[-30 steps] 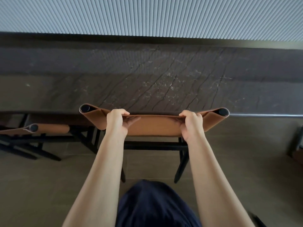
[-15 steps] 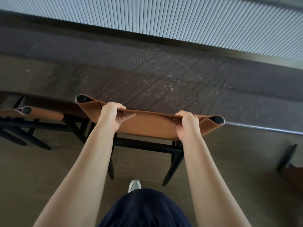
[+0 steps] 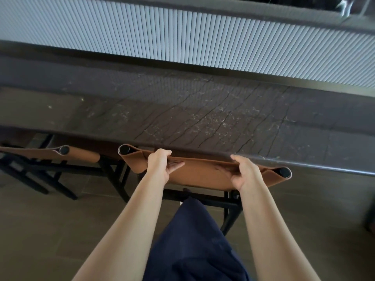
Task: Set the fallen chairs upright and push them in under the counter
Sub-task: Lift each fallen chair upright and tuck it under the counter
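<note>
Head-cam view, looking down past two bare forearms at a dark stone tabletop [image 3: 203, 118] w/ a pale ribbed wall panel [image 3: 182, 37] behind it. Risks, L to R, as judgement only: the neighbour chair [image 3: 79, 157] at far left sits tucked at the tabletop, and its tan backrest ends near the held chair [image 3: 203, 176], so a skewed push could knock the two frames together. The left hand [image 3: 160, 167] grips the held chair's top edge, fingers curled over it, thumb on the near face. Those fingers lie just beside the tabletop's front edge, so more fwd travel could pinch them btwn backrest and stone. The backrest looks like a soft tan sling btwn two black posts. It may flex, so force could go into the fabric, not the frame, and the black legs [image 3: 231, 218] could snag on the floor [image 3: 40, 230] and rock the chair. The right hand [image 3: 243, 175] grips the same edge the same way, w/ the same pinch risk. Uneven pressure btwn hands would twist the chair. Position: the held chair stands upright, straight ahead of the person, backrest meeting the tabletop's near edge; can't tell if they touch. Seat not visible. Left hand is on the backrest's left part, right hand on its right part, well apart, each inboard of a post. Dark blue clothing [image 3: 194, 240] at bottom centre hides part of the legs.
</note>
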Demonstrator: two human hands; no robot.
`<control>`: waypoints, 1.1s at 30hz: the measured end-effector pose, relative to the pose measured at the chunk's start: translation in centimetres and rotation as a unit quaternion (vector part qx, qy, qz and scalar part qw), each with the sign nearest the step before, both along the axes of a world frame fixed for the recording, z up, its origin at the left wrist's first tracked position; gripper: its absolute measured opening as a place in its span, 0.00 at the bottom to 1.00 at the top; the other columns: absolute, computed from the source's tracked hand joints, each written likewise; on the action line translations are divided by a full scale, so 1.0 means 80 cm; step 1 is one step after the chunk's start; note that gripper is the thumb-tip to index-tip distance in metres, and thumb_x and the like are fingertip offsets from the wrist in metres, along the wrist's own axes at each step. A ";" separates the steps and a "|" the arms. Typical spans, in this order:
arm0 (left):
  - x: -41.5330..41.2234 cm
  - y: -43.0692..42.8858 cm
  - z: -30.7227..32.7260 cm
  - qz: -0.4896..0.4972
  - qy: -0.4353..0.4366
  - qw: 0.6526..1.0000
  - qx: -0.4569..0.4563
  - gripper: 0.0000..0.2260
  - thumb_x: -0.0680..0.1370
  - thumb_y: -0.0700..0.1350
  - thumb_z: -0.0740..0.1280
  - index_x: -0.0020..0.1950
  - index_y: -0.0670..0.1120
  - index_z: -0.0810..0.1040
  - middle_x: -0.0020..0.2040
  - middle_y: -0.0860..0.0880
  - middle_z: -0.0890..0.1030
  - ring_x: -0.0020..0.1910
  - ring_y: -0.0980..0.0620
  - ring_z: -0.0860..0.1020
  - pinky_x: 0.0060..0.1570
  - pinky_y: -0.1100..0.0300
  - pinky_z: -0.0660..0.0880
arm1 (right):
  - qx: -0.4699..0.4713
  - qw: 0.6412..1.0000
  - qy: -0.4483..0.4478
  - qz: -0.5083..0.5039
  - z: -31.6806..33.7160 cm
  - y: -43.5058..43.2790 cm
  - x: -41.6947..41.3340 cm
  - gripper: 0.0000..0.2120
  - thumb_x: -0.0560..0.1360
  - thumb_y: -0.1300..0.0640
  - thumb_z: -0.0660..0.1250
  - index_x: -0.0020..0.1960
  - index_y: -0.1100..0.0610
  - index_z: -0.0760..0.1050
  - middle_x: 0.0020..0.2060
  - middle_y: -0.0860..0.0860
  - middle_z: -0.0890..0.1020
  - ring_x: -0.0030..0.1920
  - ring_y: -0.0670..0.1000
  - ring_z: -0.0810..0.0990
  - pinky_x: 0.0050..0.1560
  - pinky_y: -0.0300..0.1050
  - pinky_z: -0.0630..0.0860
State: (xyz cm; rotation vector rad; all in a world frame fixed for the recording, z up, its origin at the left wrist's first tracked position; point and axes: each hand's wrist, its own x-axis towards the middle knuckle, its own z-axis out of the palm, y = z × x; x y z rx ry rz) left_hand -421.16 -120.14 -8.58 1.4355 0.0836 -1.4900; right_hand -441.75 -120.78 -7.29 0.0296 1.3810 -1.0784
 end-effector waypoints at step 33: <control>-0.006 -0.049 -0.061 0.002 -0.002 0.999 -0.043 0.10 0.74 0.26 0.60 0.51 0.37 0.72 0.48 0.38 0.73 0.44 0.41 0.79 0.37 0.49 0.82 | -0.027 0.999 0.032 -0.012 -0.070 -0.056 -0.017 0.19 0.72 0.78 0.58 0.62 0.68 0.69 0.53 0.65 0.73 0.49 0.66 0.79 0.34 0.58 0.81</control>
